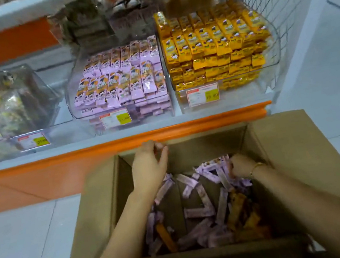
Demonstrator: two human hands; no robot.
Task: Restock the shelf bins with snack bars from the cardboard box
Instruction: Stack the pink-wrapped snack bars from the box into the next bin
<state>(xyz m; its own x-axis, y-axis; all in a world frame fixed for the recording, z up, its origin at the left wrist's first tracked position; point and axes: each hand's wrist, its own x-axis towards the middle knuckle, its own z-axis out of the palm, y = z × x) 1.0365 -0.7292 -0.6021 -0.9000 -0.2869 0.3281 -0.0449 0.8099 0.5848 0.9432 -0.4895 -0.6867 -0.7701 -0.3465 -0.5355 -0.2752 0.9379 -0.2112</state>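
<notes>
**Right hand gripping purple bars in the box, left hand empty above them**

Right hand (pixel 239 166) is closed on a bunch of purple bars (pixel 211 170) at the far right of the cardboard box (pixel 101 205); how many it holds I cannot tell. Left hand (pixel 150 165) hangs near the far wall of the box, fingers loosely curled, seemingly empty, though blur hides the fingertips.

Loose purple bars lie scattered over the box floor, with a few orange bars (pixel 243 213) at the near right and one at near left. Box flaps stand open, with the box on the floor just in front of the shelf.

Both forearms reach forward and down into the box; the right wrist, wearing a bracelet (pixel 256 167), bends inward, and the left palm faces right.

Likely step: gathering a handful to lift out. To do it well, square the bars into one stack, support with the left hand, take purple only.

Farther up, the middle bin (pixel 76 98) holds purple bars in rows and looks nearly full, so place them flat on top. Right bin (pixel 273 47) is packed with yellow bars. Left bin (pixel 46 92) holds mixed packets, too blurred to identify.
</notes>
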